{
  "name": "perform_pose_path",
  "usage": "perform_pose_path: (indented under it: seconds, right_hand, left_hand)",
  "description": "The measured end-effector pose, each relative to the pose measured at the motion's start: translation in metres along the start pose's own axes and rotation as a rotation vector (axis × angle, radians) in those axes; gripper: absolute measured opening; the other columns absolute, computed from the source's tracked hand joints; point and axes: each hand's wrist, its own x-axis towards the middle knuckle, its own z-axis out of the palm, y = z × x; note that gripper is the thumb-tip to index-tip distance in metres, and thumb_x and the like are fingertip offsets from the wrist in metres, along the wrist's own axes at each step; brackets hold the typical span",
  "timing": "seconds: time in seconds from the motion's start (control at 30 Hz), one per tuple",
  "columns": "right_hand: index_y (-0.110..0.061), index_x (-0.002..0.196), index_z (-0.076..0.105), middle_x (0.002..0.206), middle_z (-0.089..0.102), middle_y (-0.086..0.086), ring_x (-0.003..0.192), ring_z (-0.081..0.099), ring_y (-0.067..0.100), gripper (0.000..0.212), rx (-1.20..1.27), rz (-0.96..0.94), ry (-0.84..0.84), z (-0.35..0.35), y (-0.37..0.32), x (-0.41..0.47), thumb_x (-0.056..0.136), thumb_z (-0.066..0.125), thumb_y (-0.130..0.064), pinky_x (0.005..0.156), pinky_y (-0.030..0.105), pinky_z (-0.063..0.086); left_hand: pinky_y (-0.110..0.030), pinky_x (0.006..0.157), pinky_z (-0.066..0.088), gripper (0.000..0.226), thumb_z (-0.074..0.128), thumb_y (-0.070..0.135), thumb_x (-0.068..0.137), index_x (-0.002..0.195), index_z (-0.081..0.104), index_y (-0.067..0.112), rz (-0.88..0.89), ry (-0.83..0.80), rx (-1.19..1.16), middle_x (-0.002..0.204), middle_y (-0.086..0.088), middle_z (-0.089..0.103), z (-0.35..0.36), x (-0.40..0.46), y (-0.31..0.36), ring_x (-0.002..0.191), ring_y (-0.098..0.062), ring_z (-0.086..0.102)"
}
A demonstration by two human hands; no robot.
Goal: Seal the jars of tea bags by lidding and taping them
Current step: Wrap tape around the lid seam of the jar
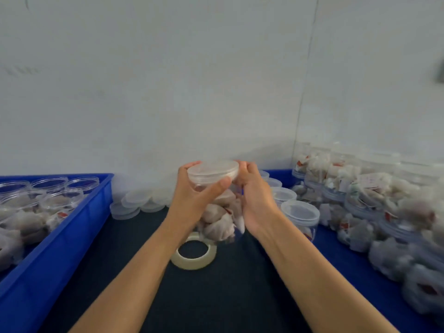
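Observation:
A clear plastic jar filled with tea bags is held up over the dark table, in the middle of the view. A translucent lid sits on its mouth. My left hand grips the lid's rim, thumb across the front and fingers round the far side. My right hand wraps the jar's right side just under the lid. A roll of clear tape lies flat on the table right below the jar.
A blue crate at the left holds several open jars of tea bags. Loose lids are piled by the wall. Lidded jars stand at the right, with more jars stacked on their sides beyond.

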Motion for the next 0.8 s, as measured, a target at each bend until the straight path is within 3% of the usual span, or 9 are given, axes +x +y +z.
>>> perform_pose_path:
  seconds: [0.1, 0.17, 0.23, 0.37, 0.5, 0.6, 0.7, 0.77, 0.8]
  right_hand:
    - [-0.01, 0.118, 0.052, 0.11, 0.06, 0.015, 0.09, 0.063, 0.022, 0.024, -0.15, -0.097, 0.095, -0.019, -0.04, 0.005, 0.105, 0.036, -0.022, 0.078, 0.037, 0.059]
    - [-0.008, 0.121, 0.051, 0.104, 0.06, 0.01, 0.084, 0.061, 0.016, 0.027, -0.215, -0.166, 0.13, -0.033, -0.064, 0.014, 0.106, 0.034, -0.024, 0.062, 0.024, 0.058]
    - [-0.007, 0.123, 0.048, 0.096, 0.058, 0.003, 0.074, 0.057, 0.009, 0.031, -0.267, -0.221, 0.163, -0.047, -0.084, 0.026, 0.106, 0.031, -0.026, 0.044, 0.013, 0.046]
    - [-0.013, 0.115, 0.044, 0.099, 0.057, 0.002, 0.078, 0.058, 0.01, 0.025, -0.414, -0.24, 0.214, -0.077, -0.103, 0.056, 0.103, 0.042, -0.034, 0.051, 0.022, 0.052]
    - [-0.014, 0.122, 0.039, 0.11, 0.054, 0.007, 0.086, 0.061, 0.013, 0.04, -0.505, -0.213, 0.206, -0.117, -0.101, 0.091, 0.092, 0.064, -0.023, 0.065, 0.026, 0.058]
    - [-0.015, 0.127, 0.031, 0.106, 0.05, 0.002, 0.088, 0.056, 0.008, 0.066, -0.671, -0.201, 0.183, -0.142, -0.097, 0.12, 0.08, 0.077, -0.013, 0.055, 0.015, 0.052]
    - [-0.011, 0.132, 0.029, 0.103, 0.05, 0.001, 0.083, 0.055, 0.007, 0.079, -0.697, -0.215, 0.233, -0.16, -0.088, 0.147, 0.074, 0.082, -0.007, 0.049, 0.008, 0.047]
    - [-0.009, 0.138, 0.029, 0.119, 0.051, 0.008, 0.097, 0.058, 0.019, 0.086, -0.784, -0.264, 0.293, -0.17, -0.079, 0.166, 0.071, 0.084, -0.009, 0.063, 0.013, 0.054]
    - [-0.01, 0.14, 0.028, 0.127, 0.049, 0.01, 0.107, 0.057, 0.024, 0.09, -0.836, -0.29, 0.322, -0.174, -0.074, 0.174, 0.07, 0.085, -0.011, 0.078, 0.023, 0.057]
  left_hand:
    - [-0.015, 0.077, 0.049, 0.092, 0.079, 0.07, 0.056, 0.118, 0.043, 0.011, 0.07, -0.056, 0.154, 0.112, 0.002, 0.056, 0.036, 0.021, 0.013, 0.1, -0.009, 0.06]
    - [-0.012, 0.075, 0.049, 0.085, 0.08, 0.066, 0.057, 0.114, 0.04, 0.018, 0.141, -0.051, 0.219, 0.108, 0.007, 0.053, 0.062, 0.036, 0.02, 0.099, -0.005, 0.058]
    - [-0.021, 0.079, 0.052, 0.088, 0.081, 0.065, 0.052, 0.115, 0.04, 0.019, 0.164, -0.052, 0.27, 0.113, 0.0, 0.053, 0.087, 0.054, 0.022, 0.102, -0.011, 0.058]
    - [-0.039, 0.09, 0.054, 0.105, 0.083, 0.065, 0.044, 0.126, 0.047, 0.011, 0.083, -0.119, 0.321, 0.122, -0.008, 0.055, 0.127, 0.092, 0.012, 0.109, -0.02, 0.059]
    - [-0.039, 0.085, 0.055, 0.081, 0.092, 0.044, 0.055, 0.12, 0.056, 0.01, 0.022, -0.129, 0.413, 0.115, -0.006, 0.059, 0.159, 0.123, -0.017, 0.1, -0.02, 0.062]
    - [-0.026, 0.058, 0.046, 0.041, 0.082, 0.039, 0.06, 0.086, 0.058, 0.017, 0.038, -0.134, 0.431, 0.089, 0.0, 0.061, 0.177, 0.142, -0.036, 0.087, -0.03, 0.062]
    - [-0.032, 0.06, 0.047, 0.035, 0.074, 0.033, 0.06, 0.085, 0.058, 0.013, 0.031, -0.13, 0.383, 0.087, -0.002, 0.066, 0.19, 0.156, -0.057, 0.083, -0.028, 0.062]
    - [-0.036, 0.075, 0.053, 0.039, 0.079, 0.022, 0.067, 0.1, 0.06, 0.013, 0.008, -0.139, 0.339, 0.098, -0.003, 0.068, 0.198, 0.162, -0.075, 0.089, -0.023, 0.064]
    - [-0.035, 0.081, 0.054, 0.039, 0.078, 0.015, 0.071, 0.105, 0.059, 0.016, 0.007, -0.154, 0.309, 0.103, -0.002, 0.069, 0.2, 0.165, -0.083, 0.094, -0.021, 0.064]
